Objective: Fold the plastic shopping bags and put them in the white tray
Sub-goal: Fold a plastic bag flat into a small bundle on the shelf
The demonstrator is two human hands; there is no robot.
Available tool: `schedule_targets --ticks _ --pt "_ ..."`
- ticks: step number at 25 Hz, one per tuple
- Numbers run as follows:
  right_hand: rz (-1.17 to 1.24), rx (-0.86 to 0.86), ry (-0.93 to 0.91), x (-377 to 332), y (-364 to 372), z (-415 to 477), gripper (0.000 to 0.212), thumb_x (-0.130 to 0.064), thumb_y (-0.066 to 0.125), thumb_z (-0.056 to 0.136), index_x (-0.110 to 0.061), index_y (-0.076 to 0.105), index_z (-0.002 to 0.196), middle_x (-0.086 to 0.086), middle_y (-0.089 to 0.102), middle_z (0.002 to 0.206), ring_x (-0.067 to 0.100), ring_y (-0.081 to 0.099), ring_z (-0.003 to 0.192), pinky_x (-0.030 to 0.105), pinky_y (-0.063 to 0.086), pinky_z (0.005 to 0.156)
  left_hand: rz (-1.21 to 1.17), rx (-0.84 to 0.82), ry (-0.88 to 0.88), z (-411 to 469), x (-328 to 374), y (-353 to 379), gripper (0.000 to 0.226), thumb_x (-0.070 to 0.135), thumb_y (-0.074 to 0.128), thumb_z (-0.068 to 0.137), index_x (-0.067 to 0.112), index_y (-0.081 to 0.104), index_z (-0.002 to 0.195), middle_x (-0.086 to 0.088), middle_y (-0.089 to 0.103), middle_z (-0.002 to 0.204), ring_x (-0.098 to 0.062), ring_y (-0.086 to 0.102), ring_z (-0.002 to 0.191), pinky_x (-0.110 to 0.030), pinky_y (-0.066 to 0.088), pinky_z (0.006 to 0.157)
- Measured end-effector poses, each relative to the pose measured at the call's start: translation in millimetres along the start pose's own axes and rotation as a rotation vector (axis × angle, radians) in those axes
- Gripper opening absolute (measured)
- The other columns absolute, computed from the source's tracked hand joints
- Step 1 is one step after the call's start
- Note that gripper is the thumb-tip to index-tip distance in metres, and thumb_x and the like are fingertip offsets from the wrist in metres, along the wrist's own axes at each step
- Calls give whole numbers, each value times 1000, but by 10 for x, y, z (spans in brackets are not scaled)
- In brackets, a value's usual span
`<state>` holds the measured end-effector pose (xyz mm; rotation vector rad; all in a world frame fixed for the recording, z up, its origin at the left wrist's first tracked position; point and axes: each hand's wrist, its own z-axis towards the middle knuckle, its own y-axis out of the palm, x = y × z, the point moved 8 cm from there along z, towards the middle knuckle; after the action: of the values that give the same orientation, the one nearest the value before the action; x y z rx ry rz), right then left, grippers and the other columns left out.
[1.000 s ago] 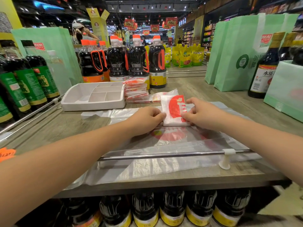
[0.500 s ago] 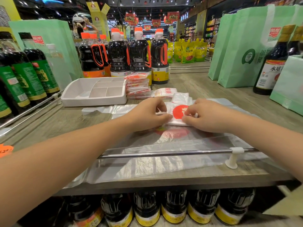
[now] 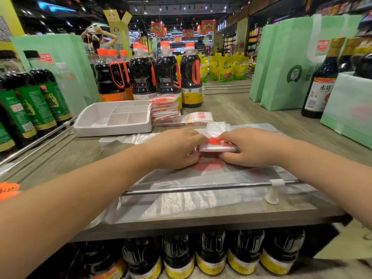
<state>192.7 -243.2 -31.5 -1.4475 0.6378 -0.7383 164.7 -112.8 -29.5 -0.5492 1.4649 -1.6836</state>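
A small folded white-and-red plastic bag (image 3: 216,144) lies in the middle of the wooden shelf, on top of flat, spread-out clear bags (image 3: 201,190). My left hand (image 3: 177,148) and my right hand (image 3: 251,147) both pinch the folded bag from either side, fingers curled on it. The white tray (image 3: 94,125), with several compartments, stands at the back left. A stack of folded bags (image 3: 166,109) leans against its right side, and one more folded bag (image 3: 199,117) lies beside the stack.
Dark sauce bottles (image 3: 167,75) stand behind the tray and along the left. Green bags (image 3: 285,63) and more bottles (image 3: 322,81) stand at the right. A metal rail (image 3: 201,187) runs along the shelf's front edge. A person (image 3: 96,39) stands far behind.
The bag between my hands has been folded down from a larger upright square into a smaller, flatter packet. Both hands have closed in on it.
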Motion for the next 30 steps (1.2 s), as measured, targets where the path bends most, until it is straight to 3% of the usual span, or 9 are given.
schedule_targets --ticks 3,7,11,13,17,20,23,26,30 --pt "29 48 -36 0 -32 -21 27 -40 55 93 -35 64 118 -7 66 100 19 61 96 38 50 82 -125 103 -104 -19 -103 -13 38 33 54 97 27 58 134 4 56 125 -16 59 105 -30 49 83" --pt "235 99 -32 41 -90 -79 23 -53 53 90 -48 71 103 -13 71 92 12 65 83 41 55 77 -325 -3 -152 -56 -237 181 43 30 52 100 30 52 143 6 46 149 -12 48 131 -27 37 109" --pt "347 106 -70 22 -129 -115 13 -53 59 87 -64 65 84 -16 72 88 14 67 80 43 56 75 -345 -25 -127 -103 -258 182 47 37 55 100 30 49 146 12 52 145 -7 48 129 -18 33 107" --pt "347 118 -63 22 -136 -106 11 -52 60 88 -54 71 88 -15 72 86 12 67 80 43 55 76 -399 -16 -150 -137 -302 181 52 44 61 95 33 50 145 13 58 138 -7 52 121 -21 39 103" --pt "314 133 -120 -6 -133 -91 39 -70 49 82 -47 74 100 -23 72 97 8 67 88 40 55 79 -414 83 -47 -100 -183 109 40 38 64 94 29 64 133 8 68 125 -10 60 108 -29 46 95" --pt "248 106 -186 -34 -75 -73 27 -54 58 91 -50 69 115 -28 64 116 0 60 107 33 51 94 -348 134 31 -74 -96 101 34 22 58 100 20 64 133 0 68 127 -14 58 114 -21 41 101" --pt "167 70 -184 5 -25 -55 32 -33 57 98 -44 65 127 -22 60 129 2 55 117 29 44 101 -264 95 38 -50 -91 172 39 19 52 102 22 56 141 -1 60 138 -18 52 124 -17 33 104" --pt "147 67 -179 17 -14 -27 34 -24 59 97 -43 67 125 -23 63 126 2 56 114 27 45 99 -292 113 47 -44 -77 169 39 17 53 102 20 57 141 -2 60 136 -16 53 122 -11 32 102" --pt "149 92 -52 159 -8 17 27 -31 66 89 -48 72 109 -22 71 106 8 63 98 37 53 86 -401 162 15 -49 -67 129 34 18 57 99 22 65 132 1 63 126 -10 59 111 -9 38 97"
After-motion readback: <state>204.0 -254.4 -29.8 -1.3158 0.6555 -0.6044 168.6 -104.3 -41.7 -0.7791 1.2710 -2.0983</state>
